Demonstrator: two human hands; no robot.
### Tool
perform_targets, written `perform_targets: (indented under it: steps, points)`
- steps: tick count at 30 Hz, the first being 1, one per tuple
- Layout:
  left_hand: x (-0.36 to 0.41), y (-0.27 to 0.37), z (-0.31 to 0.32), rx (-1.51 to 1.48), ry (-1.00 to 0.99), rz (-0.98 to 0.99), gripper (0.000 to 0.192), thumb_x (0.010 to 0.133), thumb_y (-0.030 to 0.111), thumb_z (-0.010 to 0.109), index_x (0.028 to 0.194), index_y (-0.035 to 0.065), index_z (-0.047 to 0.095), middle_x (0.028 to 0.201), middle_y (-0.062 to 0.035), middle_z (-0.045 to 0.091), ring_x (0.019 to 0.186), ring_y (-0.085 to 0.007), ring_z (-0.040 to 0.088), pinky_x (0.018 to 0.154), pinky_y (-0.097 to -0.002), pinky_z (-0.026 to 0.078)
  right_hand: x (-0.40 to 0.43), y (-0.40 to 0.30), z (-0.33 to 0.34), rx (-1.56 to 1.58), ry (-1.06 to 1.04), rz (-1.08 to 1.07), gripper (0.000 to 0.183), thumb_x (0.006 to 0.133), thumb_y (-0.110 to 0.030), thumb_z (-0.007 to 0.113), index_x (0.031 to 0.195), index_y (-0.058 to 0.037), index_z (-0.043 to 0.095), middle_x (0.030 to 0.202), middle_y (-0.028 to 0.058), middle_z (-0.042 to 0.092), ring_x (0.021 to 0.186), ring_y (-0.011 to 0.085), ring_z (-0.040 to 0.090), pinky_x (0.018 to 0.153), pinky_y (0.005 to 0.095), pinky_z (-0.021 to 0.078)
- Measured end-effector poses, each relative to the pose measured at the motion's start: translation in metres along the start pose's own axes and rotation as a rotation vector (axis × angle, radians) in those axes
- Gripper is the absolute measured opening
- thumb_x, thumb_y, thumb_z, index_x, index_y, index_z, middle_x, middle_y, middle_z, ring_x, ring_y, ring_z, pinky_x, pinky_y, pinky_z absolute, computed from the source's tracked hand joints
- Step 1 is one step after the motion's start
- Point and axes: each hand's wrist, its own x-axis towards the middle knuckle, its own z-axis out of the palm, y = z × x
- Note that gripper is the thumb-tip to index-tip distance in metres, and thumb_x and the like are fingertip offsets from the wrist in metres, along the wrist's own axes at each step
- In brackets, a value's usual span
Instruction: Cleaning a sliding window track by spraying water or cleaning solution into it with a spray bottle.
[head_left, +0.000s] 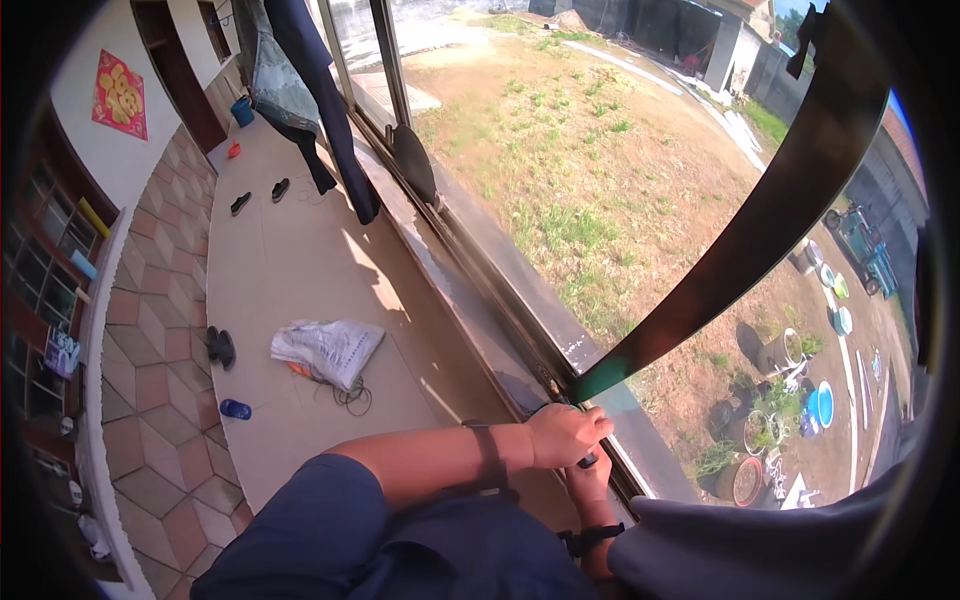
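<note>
My left hand (564, 436) is closed in a fist at the foot of a dark window frame post (720, 255), above the sliding-window track (480, 292). The black end of a handle (588, 460) pokes out beneath the fist; the rest of this handled object is covered. Just below, my right hand (591, 476) is raised against the left, its fingers largely hidden behind it. Whether the right hand grips the handle too cannot be made out. Dark straps circle both forearms.
A white woven sack (330, 349) with cord beside it lies on the tiled floor (300, 247). Black slippers (220, 347) and a blue slipper (235, 409) are near the wall. Trousers (322, 82) hang by the window. Outside are a grassy yard (555, 195), potted plants (757, 431) and basins (825, 403).
</note>
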Motion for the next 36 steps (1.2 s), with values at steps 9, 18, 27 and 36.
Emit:
perform_targets:
  steps: [9,18,27,36]
  points:
    - [0.017,0.022,-0.041,-0.068,0.284,0.09,0.019,0.084,0.015,0.064,0.101,0.0095,0.058,0.09,-0.0079,0.06,0.07,-0.0256,0.067,0.055,-0.0388,0.053,0.004,-0.012,-0.005,-0.088,0.009,-0.011,0.045,0.086,-0.031,0.073,0.12,-0.0046,0.061,0.105,0.0166,0.07,0.099,0.0259,0.068,0.083,0.0352,0.0524]
    - [0.018,0.013,-0.03,-0.061,0.05,-0.004,0.017,0.087,0.016,0.06,0.101,0.0079,0.056,0.093,-0.0112,0.062,0.073,-0.0309,0.068,0.059,-0.0417,0.055,0.004,-0.007,-0.004,-0.078,-0.011,-0.041,0.031,0.084,-0.022,0.073,0.108,-0.0045,0.066,0.097,0.0128,0.071,0.093,0.0223,0.069,0.082,0.0347,0.0523]
    - [-0.003,0.001,0.0,0.051,0.115,-0.002,0.017,0.082,0.017,0.065,0.095,0.0086,0.058,0.09,-0.009,0.06,0.066,-0.0274,0.067,0.054,-0.0383,0.054,0.001,-0.01,-0.002,0.054,-0.049,-0.014,0.03,0.083,-0.02,0.075,0.107,-0.0039,0.067,0.088,0.0087,0.069,0.08,0.0166,0.065,0.076,0.0313,0.0515]
    - [0.026,0.03,-0.051,-0.058,0.246,0.036,0.018,0.083,0.017,0.065,0.099,0.01,0.059,0.091,-0.0099,0.063,0.071,-0.0283,0.068,0.056,-0.038,0.054,0.007,-0.023,-0.008,-0.089,0.009,-0.028,0.036,0.086,-0.029,0.07,0.112,-0.0057,0.066,0.099,0.0182,0.071,0.095,0.0305,0.07,0.081,0.0376,0.0532]
